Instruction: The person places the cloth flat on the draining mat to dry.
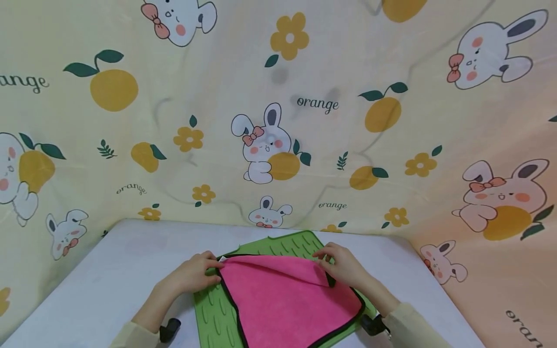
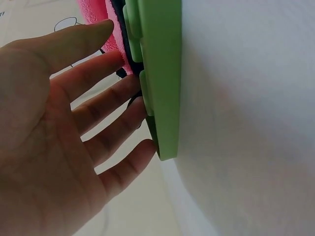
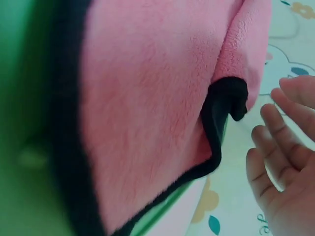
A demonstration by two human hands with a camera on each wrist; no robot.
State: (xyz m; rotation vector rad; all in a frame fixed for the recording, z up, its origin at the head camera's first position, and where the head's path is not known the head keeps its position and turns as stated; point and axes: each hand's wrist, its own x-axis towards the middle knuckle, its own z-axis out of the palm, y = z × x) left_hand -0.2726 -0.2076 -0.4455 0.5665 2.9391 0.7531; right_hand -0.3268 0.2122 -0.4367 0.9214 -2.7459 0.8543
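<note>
A pink plush cloth [image 1: 287, 299] with black edging lies over a green washboard [image 1: 211, 314] on the table. Its far edge is folded over toward the near side, and a small white tag [image 1: 223, 259] shows at the far left corner. My left hand [image 2: 69, 118] is at that corner, fingers spread and nearly straight, fingertips against the cloth's black edge and the washboard's side. Beside the folded far right corner is my right hand [image 3: 285, 147], its fingers loosely bent with a gap between them and the cloth in the right wrist view.
The white table [image 1: 113, 280] extends to both sides of the washboard. Behind it and along the sides hangs a cream curtain [image 1: 217, 77] printed with rabbits and oranges. A black device [image 1: 169, 330] sits at the left wrist, another black device [image 1: 373, 325] at the right.
</note>
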